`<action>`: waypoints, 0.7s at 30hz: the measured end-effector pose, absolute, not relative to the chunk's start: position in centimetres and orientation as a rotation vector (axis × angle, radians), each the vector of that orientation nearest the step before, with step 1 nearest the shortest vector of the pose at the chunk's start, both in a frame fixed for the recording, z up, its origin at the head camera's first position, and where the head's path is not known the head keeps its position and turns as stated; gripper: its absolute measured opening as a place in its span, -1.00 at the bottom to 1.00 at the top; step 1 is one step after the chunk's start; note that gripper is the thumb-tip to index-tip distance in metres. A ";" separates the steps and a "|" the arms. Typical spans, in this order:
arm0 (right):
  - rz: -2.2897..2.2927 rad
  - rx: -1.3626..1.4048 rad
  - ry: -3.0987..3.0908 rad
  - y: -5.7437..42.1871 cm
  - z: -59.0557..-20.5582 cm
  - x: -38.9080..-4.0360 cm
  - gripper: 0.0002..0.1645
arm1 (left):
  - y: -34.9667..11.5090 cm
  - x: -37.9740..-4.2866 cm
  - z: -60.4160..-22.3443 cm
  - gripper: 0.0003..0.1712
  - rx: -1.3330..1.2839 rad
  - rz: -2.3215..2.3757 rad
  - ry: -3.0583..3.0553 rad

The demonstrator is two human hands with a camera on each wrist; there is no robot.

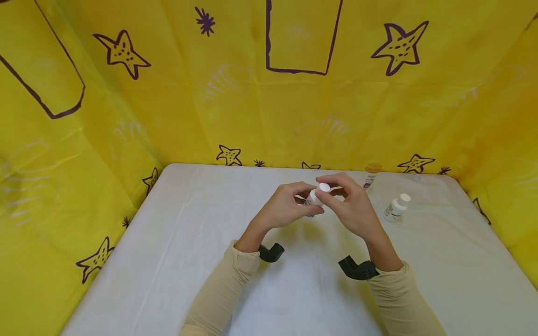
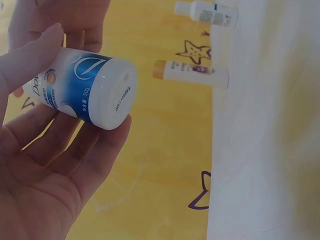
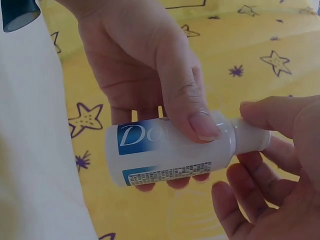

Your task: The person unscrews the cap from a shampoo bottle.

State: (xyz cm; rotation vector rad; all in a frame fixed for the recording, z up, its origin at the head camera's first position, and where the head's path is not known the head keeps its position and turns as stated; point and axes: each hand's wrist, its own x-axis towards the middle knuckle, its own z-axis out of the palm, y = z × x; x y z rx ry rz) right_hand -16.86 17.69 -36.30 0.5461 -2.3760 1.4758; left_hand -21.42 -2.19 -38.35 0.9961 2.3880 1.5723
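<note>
My left hand (image 1: 284,205) grips a small white bottle (image 3: 165,150) with a blue label round its body, thumb on one side and fingers on the other. In the right wrist view the bottle lies sideways, its label reading "Do" before the thumb covers the rest. At its narrow end, my right hand (image 1: 349,207) pinches the white cap (image 3: 250,137) between thumb and fingers. The bottle's base (image 2: 120,95), with a printed code, faces the left wrist camera. Both hands are held over the white table, and the cap points up toward the head camera.
A bottle with an orange cap (image 1: 372,175) stands near the table's back edge, partly behind my right hand. Farther right stands a white-capped bottle (image 1: 397,208). Yellow cloth (image 1: 252,116) with starfish drawings surrounds the white table (image 1: 201,224) at the back and sides.
</note>
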 end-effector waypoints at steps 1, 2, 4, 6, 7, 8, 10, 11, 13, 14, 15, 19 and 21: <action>1.475 0.564 -2.370 17.7 -36.3 -16.9 -0.64 | -2.2 -21.4 -38.3 -0.51 0.988 1.576 2.381; 1.477 0.581 -2.362 17.7 -36.3 -16.8 -0.63 | -2.3 -21.4 -38.3 -0.51 0.982 1.582 2.371; 1.480 0.607 -2.354 17.7 -36.3 -16.8 -0.61 | -2.3 -21.4 -38.2 -0.50 0.967 1.592 2.359; 1.492 0.616 -2.355 17.7 -36.3 -16.8 -0.59 | -2.3 -21.4 -38.2 -0.50 0.962 1.594 2.360; 1.499 0.612 -2.360 17.7 -36.3 -16.8 -0.57 | -2.3 -21.4 -38.2 -0.50 0.960 1.594 2.361; 1.513 0.602 -2.364 17.7 -36.3 -16.7 -0.55 | -2.3 -21.4 -38.2 -0.50 0.959 1.593 2.362; 1.528 0.548 -2.387 17.7 -36.3 -16.7 -0.52 | -2.3 -21.4 -38.3 -0.51 0.958 1.590 2.367; 1.533 0.513 -2.398 17.7 -36.2 -16.7 -0.50 | -2.3 -21.4 -38.2 -0.51 0.959 1.592 2.366; 1.542 0.428 -2.422 17.6 -36.2 -16.8 -0.49 | -2.4 -21.4 -38.3 -0.52 0.956 1.604 2.363; 1.552 0.385 -2.435 17.6 -36.1 -16.8 -0.49 | -2.4 -21.4 -38.3 -0.52 0.957 1.609 2.360; 1.557 0.343 -2.450 17.5 -36.1 -16.8 -0.49 | -2.4 -21.4 -38.3 -0.52 0.957 1.612 2.357; 1.577 0.243 -2.495 17.3 -35.9 -16.8 -0.52 | -2.4 -21.4 -38.4 -0.52 0.961 1.613 2.341; 1.575 0.226 -2.511 17.2 -35.8 -16.8 -0.53 | -2.4 -21.5 -38.5 -0.53 0.969 1.602 2.343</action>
